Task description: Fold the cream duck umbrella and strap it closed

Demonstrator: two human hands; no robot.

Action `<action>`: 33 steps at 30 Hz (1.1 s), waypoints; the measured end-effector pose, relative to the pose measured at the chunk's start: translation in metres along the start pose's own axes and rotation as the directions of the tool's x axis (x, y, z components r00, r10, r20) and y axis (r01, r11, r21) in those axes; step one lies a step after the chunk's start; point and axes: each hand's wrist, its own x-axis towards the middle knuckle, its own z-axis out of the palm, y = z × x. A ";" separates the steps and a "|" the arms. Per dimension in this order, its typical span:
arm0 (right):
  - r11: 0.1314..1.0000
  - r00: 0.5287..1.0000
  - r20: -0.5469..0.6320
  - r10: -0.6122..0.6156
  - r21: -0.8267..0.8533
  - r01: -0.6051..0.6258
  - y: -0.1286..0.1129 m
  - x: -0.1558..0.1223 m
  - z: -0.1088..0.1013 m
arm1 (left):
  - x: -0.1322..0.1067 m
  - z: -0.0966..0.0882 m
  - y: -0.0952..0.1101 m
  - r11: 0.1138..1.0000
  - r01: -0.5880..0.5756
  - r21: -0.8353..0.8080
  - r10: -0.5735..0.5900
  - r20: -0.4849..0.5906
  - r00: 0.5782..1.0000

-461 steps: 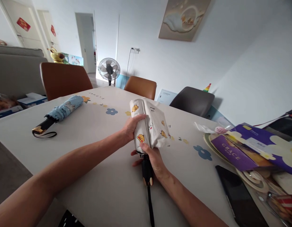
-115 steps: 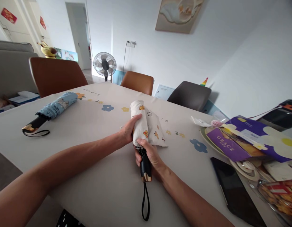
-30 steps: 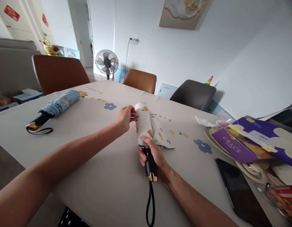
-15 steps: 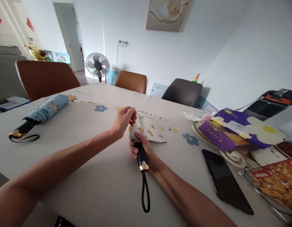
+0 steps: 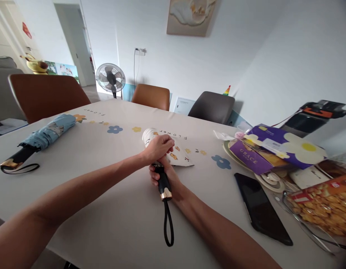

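Observation:
A white folding umbrella (image 5: 148, 135) with small orange prints lies on the table, its canopy partly wrapped and a loose flap of cloth spread to the right. My right hand (image 5: 170, 175) is closed around it where the black handle meets the canopy. The handle (image 5: 163, 183) has a gold-coloured end and a black wrist loop pointing towards me. Across the canopy, just above the right hand, rests my left hand (image 5: 161, 147) with its fingers curled shut on the umbrella's cloth; the fingertips' exact hold is hidden.
A folded blue umbrella (image 5: 51, 131) lies at the left. On the right are a black phone (image 5: 262, 207), a purple box (image 5: 249, 157), a snack package (image 5: 324, 209) and a dark bottle (image 5: 307, 121). Chairs, including a brown one (image 5: 152, 96), stand beyond the table (image 5: 111, 228).
My left hand has moved right and down, from above the canopy's left side to across it. More of the canopy's far end shows. The right hand keeps its grip; the view has shifted slightly.

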 end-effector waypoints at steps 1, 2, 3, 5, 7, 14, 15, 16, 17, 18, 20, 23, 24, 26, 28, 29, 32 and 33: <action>1.000 1.000 -0.002 -0.002 -0.001 0.002 0.000 0.000 0.000 | 0.000 -0.001 0.000 0.999 -0.003 0.034 0.003 0.015 1.000; 1.000 1.000 -0.006 -0.003 -0.002 0.003 0.000 -0.001 0.001 | -0.001 -0.001 0.000 0.998 -0.002 0.060 0.001 0.026 1.000; 1.000 1.000 -0.012 0.002 -0.006 -0.002 -0.001 -0.001 0.001 | -0.001 -0.002 0.000 0.997 0.002 0.079 -0.005 0.038 0.999; 1.000 1.000 -0.021 0.020 -0.015 -0.021 -0.002 -0.002 0.002 | 0.000 -0.001 0.002 0.996 0.017 0.093 -0.023 0.065 0.998; 0.999 0.999 -0.025 0.047 -0.022 -0.048 -0.002 -0.003 0.003 | 0.002 0.001 0.004 0.995 0.024 0.100 -0.033 0.098 0.995; 1.000 1.000 0.012 0.010 0.028 -0.011 -0.002 -0.001 0.000 | 0.016 0.013 0.006 0.983 -0.009 0.182 -0.032 0.226 0.974; 0.999 1.000 0.013 0.010 0.035 -0.011 -0.002 0.000 -0.001 | 0.017 0.013 0.006 0.981 -0.013 0.191 -0.033 0.239 0.971; 0.999 1.000 0.011 0.010 0.042 -0.010 -0.002 0.001 -0.001 | 0.018 0.014 0.005 0.980 -0.017 0.200 -0.034 0.248 0.968; 0.999 1.000 0.009 0.012 0.047 -0.012 -0.001 0.001 -0.002 | 0.018 0.014 0.005 0.978 -0.020 0.209 -0.034 0.255 0.966; 0.999 1.000 0.007 0.014 0.051 -0.014 -0.001 0.002 -0.002 | 0.017 0.015 0.005 0.975 -0.024 0.219 -0.034 0.258 0.965; 0.998 1.000 0.007 0.019 0.053 -0.019 -0.001 0.002 -0.003 | 0.016 0.016 0.005 0.969 -0.034 0.243 -0.031 0.256 0.966; 0.999 0.999 0.020 0.035 0.033 -0.035 -0.001 0.001 -0.003 | 0.013 0.015 0.005 0.960 -0.050 0.277 -0.014 0.223 0.975; 0.999 0.999 0.016 0.039 0.022 -0.040 -0.001 0.000 -0.002 | 0.013 0.013 0.003 0.956 -0.056 0.287 -0.001 0.194 0.981; 1.000 0.999 -0.024 0.027 -0.009 -0.028 -0.001 -0.003 0.002 | 0.014 0.006 -0.002 0.952 -0.059 0.299 0.036 0.082 0.996; 0.998 0.996 -0.091 -0.002 -0.070 -0.004 0.000 -0.007 0.007 | 0.017 -0.005 -0.009 0.957 -0.031 0.287 0.060 -0.093 0.994; 0.994 0.992 -0.121 -0.018 -0.110 0.004 0.001 -0.009 0.009 | 0.018 -0.011 -0.012 0.962 -0.005 0.272 0.059 -0.189 0.980; 0.973 0.978 -0.201 -0.049 -0.231 0.002 0.006 -0.012 0.014 | 0.017 -0.023 -0.020 0.975 0.067 0.210 0.021 -0.390 0.921; 0.965 0.973 -0.222 -0.067 -0.263 0.007 0.008 -0.012 0.015 | 0.014 -0.025 -0.020 0.977 0.092 0.192 -0.004 -0.414 0.910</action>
